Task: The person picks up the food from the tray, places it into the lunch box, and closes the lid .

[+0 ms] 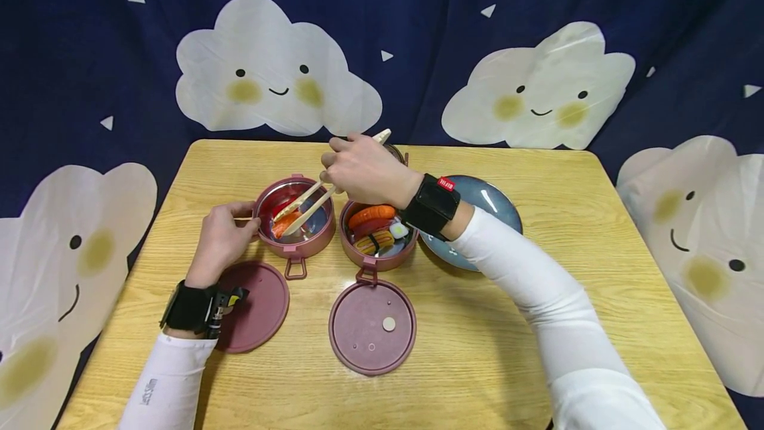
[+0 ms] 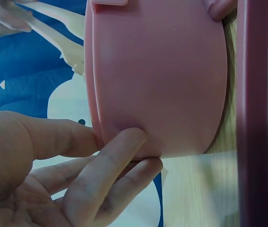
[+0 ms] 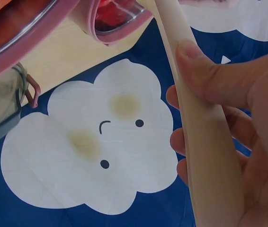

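Observation:
My right hand [image 1: 373, 171] grips a pair of beige tongs [image 1: 314, 207], thumb on one arm and fingers behind, as the right wrist view shows. The tongs reach down to the left into a round pink container [image 1: 319, 244] with a clear inner bowl. Their tips are at an orange food piece [image 1: 286, 223] inside it, with something red behind. My left hand [image 1: 222, 234] holds that container by its left side, thumb at the rim and fingers against the wall [image 2: 162, 80].
A second pink container [image 1: 364, 261] holds several toy-like foods, including an orange sausage shape [image 1: 371, 215]. A blue plate [image 1: 504, 204] lies to its right, partly under my right arm. Two round pink lids [image 1: 256, 314] [image 1: 370, 320] lie in front. A glass container [image 1: 395, 151] stands behind my right hand.

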The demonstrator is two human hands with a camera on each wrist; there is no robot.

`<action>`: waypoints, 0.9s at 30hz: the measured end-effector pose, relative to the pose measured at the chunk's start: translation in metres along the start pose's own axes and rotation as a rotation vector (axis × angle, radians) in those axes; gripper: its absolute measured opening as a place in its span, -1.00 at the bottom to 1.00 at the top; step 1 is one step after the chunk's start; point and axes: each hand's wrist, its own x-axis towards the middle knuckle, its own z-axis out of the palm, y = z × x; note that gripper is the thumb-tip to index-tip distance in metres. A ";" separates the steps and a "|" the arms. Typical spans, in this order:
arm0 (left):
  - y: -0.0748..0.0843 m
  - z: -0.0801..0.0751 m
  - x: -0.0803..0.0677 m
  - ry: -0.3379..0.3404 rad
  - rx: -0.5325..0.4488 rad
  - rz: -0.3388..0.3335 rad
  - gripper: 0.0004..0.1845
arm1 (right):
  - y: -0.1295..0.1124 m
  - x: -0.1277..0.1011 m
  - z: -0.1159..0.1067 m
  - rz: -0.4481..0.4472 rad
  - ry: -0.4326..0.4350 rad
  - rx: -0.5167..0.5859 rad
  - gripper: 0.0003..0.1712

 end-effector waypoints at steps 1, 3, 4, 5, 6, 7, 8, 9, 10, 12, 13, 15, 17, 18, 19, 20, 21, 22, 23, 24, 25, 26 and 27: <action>0.000 0.000 0.000 0.000 0.002 0.002 -0.55 | -0.001 0.001 0.001 -0.002 -0.002 0.000 -0.73; 0.000 0.000 0.000 0.002 0.004 0.006 -0.55 | -0.002 0.002 0.002 -0.002 -0.004 0.002 -0.75; 0.000 0.000 0.000 0.003 0.005 0.007 -0.55 | -0.002 0.003 0.003 -0.003 -0.004 0.004 -0.76; 0.000 0.000 0.000 0.003 0.006 0.010 -0.55 | -0.003 0.004 0.004 -0.005 -0.003 0.003 -0.77; 0.000 0.000 0.000 0.003 0.005 0.011 -0.55 | -0.004 0.005 0.005 -0.006 -0.001 0.002 -0.77; 0.000 0.000 0.000 0.004 0.005 0.014 -0.55 | -0.004 0.006 0.005 -0.005 0.001 0.000 -0.78; 0.000 0.000 0.001 0.003 0.003 0.014 -0.55 | -0.005 0.007 0.006 -0.005 0.002 -0.005 -0.78; 0.000 0.000 0.001 0.003 0.002 0.015 -0.55 | -0.006 0.007 0.006 -0.005 0.003 -0.009 -0.79; 0.000 0.000 0.001 0.002 0.002 0.014 -0.55 | -0.006 0.008 0.007 -0.005 0.004 -0.013 -0.79; 0.000 0.000 0.001 -0.001 -0.002 0.010 -0.55 | -0.008 0.009 0.008 -0.004 0.005 -0.024 -0.80; 0.000 0.000 0.001 -0.002 -0.004 0.008 -0.55 | -0.008 0.009 0.008 -0.004 0.004 -0.028 -0.80; 0.000 0.000 0.001 -0.003 -0.004 0.005 -0.55 | -0.009 0.010 0.008 -0.002 0.003 -0.032 -0.80; 0.000 0.000 0.001 -0.005 -0.009 0.002 -0.54 | -0.010 0.010 0.008 -0.002 -0.002 -0.032 -0.81; 0.000 0.000 0.001 -0.005 -0.009 0.001 -0.54 | -0.010 0.011 0.008 -0.001 -0.005 -0.031 -0.81; 0.000 0.000 0.001 -0.004 -0.009 0.001 -0.54 | -0.010 0.011 0.008 0.000 -0.008 -0.028 -0.81; 0.000 0.000 0.001 -0.003 -0.009 0.000 -0.55 | -0.010 0.011 0.008 0.001 -0.011 -0.024 -0.81; 0.000 0.000 0.001 -0.003 -0.009 -0.001 -0.54 | -0.010 0.011 0.008 0.003 -0.014 -0.020 -0.81; 0.000 0.000 0.001 -0.004 -0.011 -0.003 -0.54 | -0.010 0.011 0.009 0.005 -0.017 -0.017 -0.81; 0.000 0.000 0.001 -0.005 -0.012 -0.004 -0.54 | -0.009 0.011 0.008 0.006 -0.019 -0.013 -0.81; 0.001 0.000 0.001 -0.005 -0.012 -0.006 -0.54 | -0.009 0.010 0.008 0.010 -0.022 -0.010 -0.81; 0.001 0.000 0.001 -0.005 -0.012 -0.008 -0.54 | -0.008 0.010 0.008 0.012 -0.025 -0.006 -0.80; 0.001 0.000 0.001 -0.006 -0.012 -0.010 -0.54 | -0.007 0.009 0.007 0.015 -0.026 -0.005 -0.78; 0.001 0.000 0.001 -0.007 -0.014 -0.011 -0.54 | -0.006 0.008 0.007 0.019 -0.029 -0.006 -0.76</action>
